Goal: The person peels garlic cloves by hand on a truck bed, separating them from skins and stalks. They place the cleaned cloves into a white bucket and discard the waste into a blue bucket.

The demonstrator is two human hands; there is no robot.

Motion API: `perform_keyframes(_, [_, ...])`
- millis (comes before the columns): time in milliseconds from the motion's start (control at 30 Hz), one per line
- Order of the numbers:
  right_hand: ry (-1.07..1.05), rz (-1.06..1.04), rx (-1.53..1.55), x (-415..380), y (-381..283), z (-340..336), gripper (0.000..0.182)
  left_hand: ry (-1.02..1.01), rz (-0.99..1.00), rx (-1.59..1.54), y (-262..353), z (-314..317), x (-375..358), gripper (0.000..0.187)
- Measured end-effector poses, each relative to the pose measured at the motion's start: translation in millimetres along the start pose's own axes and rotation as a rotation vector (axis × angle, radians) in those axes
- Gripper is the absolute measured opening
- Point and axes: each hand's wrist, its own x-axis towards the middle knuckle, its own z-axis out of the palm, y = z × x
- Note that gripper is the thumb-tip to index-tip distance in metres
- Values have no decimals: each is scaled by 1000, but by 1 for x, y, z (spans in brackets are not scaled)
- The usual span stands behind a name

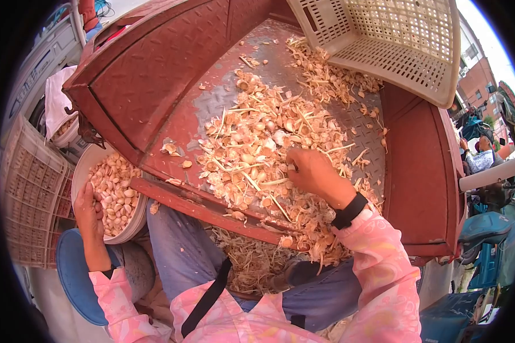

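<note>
My right hand is over the pile of garlic cloves and papery skins in a red metal cargo bed. Its fingers are curled down towards the pile, and whatever lies in them is hidden. My left hand is at the near-left rim of a white bucket, its fingers bent together. What it holds, if anything, cannot be made out. Loose garlic cloves fill much of the bucket. Dry stalks and peeled skins are mixed through the pile around my right hand.
The cargo bed's red side wall rises at left. A cream perforated crate leans at the back right. A blue tub stands below the bucket, with stacked crates beyond. Stalk litter lies between my legs. Another person is at far right.
</note>
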Motion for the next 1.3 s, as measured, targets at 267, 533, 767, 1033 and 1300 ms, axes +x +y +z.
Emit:
perform_keyframes(267, [-224,408,1441,-31,-13,-16,21,-580,-272,-191,6,90,-112,33])
perform_keyframes(533, [-326,152,1402,-50,-50,-14,17,-1002,-402,-293,-8,214,-178,33])
perform_keyframes(767, [-175,221,1276,-50,-47,-18,15,-973,-492,-306,-23,216,-179,21])
perform_keyframes(1033, [32,-152,506,-65,-54,-14,13,-852,-468,-353,-30,221,-190,18])
perform_keyframes(1300, [7,-154,341,-73,-58,-11,16,-901,-216,-136,-22,219,-190,24])
